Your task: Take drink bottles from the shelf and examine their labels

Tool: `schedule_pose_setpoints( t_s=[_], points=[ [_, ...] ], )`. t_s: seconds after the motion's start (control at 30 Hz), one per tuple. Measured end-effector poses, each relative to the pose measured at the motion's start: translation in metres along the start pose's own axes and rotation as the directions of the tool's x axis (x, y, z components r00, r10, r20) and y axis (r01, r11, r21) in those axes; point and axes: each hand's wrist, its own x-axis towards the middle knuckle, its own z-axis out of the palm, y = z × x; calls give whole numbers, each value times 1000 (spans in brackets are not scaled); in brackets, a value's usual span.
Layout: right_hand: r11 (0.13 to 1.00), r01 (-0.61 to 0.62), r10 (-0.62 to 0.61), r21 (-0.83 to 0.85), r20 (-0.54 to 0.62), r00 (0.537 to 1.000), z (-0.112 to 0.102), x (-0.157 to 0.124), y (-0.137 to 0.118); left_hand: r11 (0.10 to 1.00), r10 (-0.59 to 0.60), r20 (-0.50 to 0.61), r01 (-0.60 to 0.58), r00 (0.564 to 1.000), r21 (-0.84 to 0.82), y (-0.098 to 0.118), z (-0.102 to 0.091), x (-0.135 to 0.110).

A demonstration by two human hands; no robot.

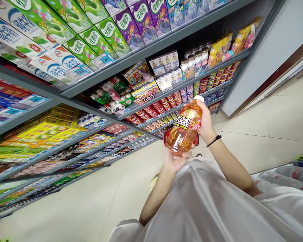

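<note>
Pale tiled floor (96, 198) spreads below the left hand (175, 162) and the right hand (204, 119). Ahead of them and to their left stands a long grey shelf (151, 47) packed in tiers: cartons (108, 32) up and left of the hands, small cups (172, 99) just beyond the right one. Beneath the hands shows a red basket (197, 140), mostly hidden. The bottle (184, 129) of amber drink lies directly between the two hands — neither is nearer, since both touch it. Its long axis slants, base at the left hand, neck rising away from the grey clothing (204, 201) to the right hand. The left cups the base, fingers curled around it; the right wraps the neck and shoulder — its far fingers are out of sight. The white cap (199, 98) sits beside the right hand; a black band (213, 141) rings that wrist.
</note>
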Motion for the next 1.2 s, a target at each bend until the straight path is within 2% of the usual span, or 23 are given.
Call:
schedule_pose_setpoints(
  t_s=[0.13,0.23,0.3,0.4,0.53,0.63,0.77,0.87,0.97,1.03,1.1,1.2],
  points=[
    [999,28,-30,30,46,998,4,-6,-3,978,129,-49,-119,990,173,5,-1,-2],
    [1000,12,-10,-16,137,991,0,-3,-6,936,263,-104,-227,959,270,8,2,-7],
    [998,-15,25,-67,162,987,-6,0,-8,891,362,-173,-285,916,354,10,6,-11],
    [983,1,28,-183,156,987,-16,0,-8,793,541,-230,-400,809,459,10,9,-12],
    [952,89,-30,-293,200,979,-23,-11,-5,629,699,-130,-519,703,579,8,7,-10],
    [968,78,-44,-237,142,989,-23,-19,1,400,758,31,-501,652,768,9,7,-13],
    [997,42,-38,-67,60,997,-24,-25,8,185,763,121,-394,635,900,15,11,-18],
    [994,60,-66,86,64,996,-28,-27,8,7,743,206,-316,637,949,16,14,-17],
    [984,89,-102,154,75,992,-32,-29,2,-151,713,280,-249,642,957,11,14,-15],
    [982,92,-108,162,90,990,-34,-30,-3,-199,703,301,-228,644,953,4,13,-13],
    [984,90,-107,155,106,989,-35,-30,-6,-205,707,294,-211,643,956,-2,12,-11],
    [991,82,-95,108,122,988,-41,-29,-11,-122,723,258,-249,640,961,-8,10,-5]
  ],
)
